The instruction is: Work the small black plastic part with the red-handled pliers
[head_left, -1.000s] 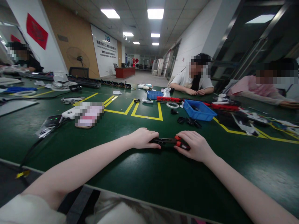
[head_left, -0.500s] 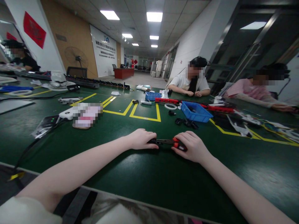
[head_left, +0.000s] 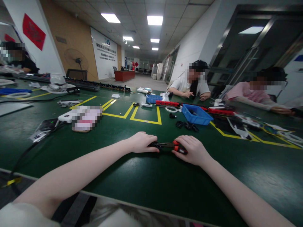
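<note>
My right hand [head_left: 191, 148] is closed round the red and black handles of a pair of pliers [head_left: 176, 145]. Their jaws point left and meet a small black part [head_left: 153, 144], which my left hand [head_left: 143, 142] pinches between thumb and fingers. Most of that part is hidden by my left fingers, so its exact kind does not show. Both hands are low over the green table [head_left: 132, 183], near its front edge.
Several black pieces [head_left: 187, 125] lie beyond my right hand, by a blue bin [head_left: 197, 114]. A second blue bin [head_left: 153, 99] and red strips [head_left: 168, 103] are farther back. Left are a phone [head_left: 87, 118], a white power bank [head_left: 67, 116] and a cable [head_left: 21, 160]. Co-workers sit around the table.
The view has shifted slightly. My hands keep the same grip on the pliers and the black part. The co-worker opposite has raised one hand a little.
</note>
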`<action>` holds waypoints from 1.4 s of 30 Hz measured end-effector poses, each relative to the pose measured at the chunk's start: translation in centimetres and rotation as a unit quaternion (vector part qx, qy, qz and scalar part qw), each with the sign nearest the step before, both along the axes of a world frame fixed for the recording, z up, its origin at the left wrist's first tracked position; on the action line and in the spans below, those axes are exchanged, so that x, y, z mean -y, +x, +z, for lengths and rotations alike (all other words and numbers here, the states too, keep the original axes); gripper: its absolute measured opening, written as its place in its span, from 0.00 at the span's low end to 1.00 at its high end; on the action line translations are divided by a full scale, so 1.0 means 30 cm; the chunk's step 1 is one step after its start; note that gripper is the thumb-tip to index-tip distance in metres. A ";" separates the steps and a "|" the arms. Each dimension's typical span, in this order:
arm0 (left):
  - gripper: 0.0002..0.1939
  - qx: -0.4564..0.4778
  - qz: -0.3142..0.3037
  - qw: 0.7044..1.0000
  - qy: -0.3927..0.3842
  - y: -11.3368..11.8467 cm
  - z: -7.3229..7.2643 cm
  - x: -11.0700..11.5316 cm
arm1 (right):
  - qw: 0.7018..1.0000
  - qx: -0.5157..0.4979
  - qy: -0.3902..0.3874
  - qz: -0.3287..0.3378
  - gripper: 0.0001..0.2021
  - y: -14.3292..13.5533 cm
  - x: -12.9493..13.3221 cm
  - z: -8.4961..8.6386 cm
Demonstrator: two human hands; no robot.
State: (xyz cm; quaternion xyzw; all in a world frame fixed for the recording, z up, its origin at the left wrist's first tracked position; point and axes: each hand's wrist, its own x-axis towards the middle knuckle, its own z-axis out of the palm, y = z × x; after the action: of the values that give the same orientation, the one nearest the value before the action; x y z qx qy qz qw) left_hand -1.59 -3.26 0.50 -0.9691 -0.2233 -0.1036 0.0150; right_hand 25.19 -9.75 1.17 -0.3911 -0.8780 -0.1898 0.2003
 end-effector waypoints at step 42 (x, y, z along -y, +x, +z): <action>0.20 -0.004 -0.002 1.000 0.000 0.000 0.002 0.002 | 0.999 -0.011 0.022 0.022 0.16 0.003 -0.004 -0.005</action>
State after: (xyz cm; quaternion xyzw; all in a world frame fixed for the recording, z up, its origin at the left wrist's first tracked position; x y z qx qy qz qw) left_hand -1.60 -3.31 0.57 -0.9700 -0.2214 -0.0993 0.0157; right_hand 25.28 -9.63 1.02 -0.3691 -0.8797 -0.2005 0.2228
